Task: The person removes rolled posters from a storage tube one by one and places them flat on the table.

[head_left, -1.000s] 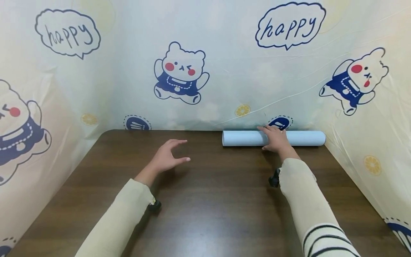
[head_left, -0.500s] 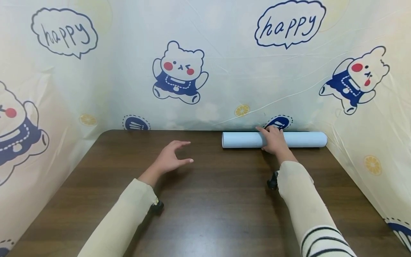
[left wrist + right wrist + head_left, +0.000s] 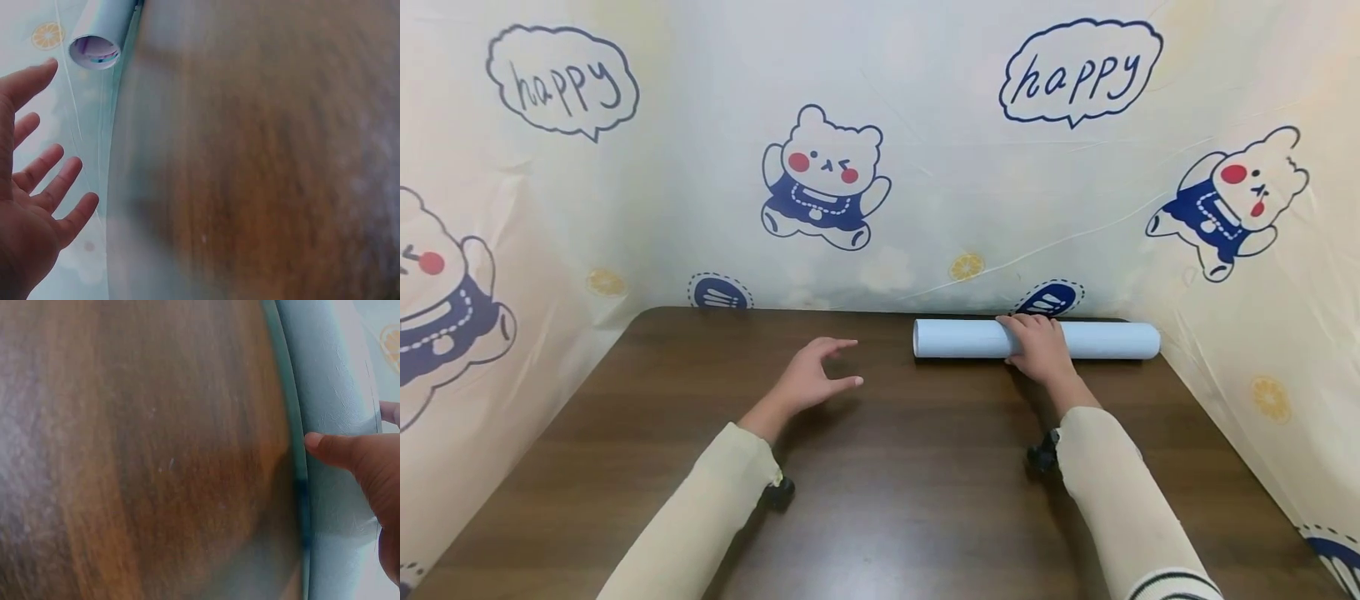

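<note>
Roll (image 3: 958, 339) drawn slightly in from the back edge of the worktop (image 3: 910, 475), left grip (image 3: 808, 375) a little closer to the roll.
Right grip (image 3: 1042, 350) is clamped round the roll near its middle, thumb on the near side, fingers over the top; the pale blue roll stretches crosswise at the far right of the worktop, before the patterned cloth (image 3: 940, 192), and whether it touches the worktop cannot be told. Left grip, thumb and fingers spread apart, is near the roll's hollow left end.
</note>
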Tool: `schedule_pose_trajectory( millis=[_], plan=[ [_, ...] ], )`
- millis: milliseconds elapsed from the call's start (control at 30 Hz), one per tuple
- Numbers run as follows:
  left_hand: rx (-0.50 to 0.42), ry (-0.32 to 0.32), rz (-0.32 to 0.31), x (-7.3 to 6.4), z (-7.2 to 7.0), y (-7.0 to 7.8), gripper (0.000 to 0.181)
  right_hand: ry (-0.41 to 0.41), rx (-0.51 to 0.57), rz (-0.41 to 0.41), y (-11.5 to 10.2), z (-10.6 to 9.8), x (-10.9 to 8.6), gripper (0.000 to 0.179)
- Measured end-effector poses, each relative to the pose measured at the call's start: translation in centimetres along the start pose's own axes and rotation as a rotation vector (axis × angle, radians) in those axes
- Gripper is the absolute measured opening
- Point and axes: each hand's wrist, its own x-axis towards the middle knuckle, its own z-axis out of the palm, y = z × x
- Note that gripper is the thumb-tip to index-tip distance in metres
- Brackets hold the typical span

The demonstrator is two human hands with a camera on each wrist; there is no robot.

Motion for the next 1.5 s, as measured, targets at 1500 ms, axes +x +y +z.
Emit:
schedule_pose_trajectory(
  millis=[1500],
  plan=[
    [-0.373, 0.063, 0.012, -2.1, -0.7, 4.7, 0.044, 0.301, 0.028, -0.288, -6.2, -4.2, -3.4, 0.083]
  ],
)
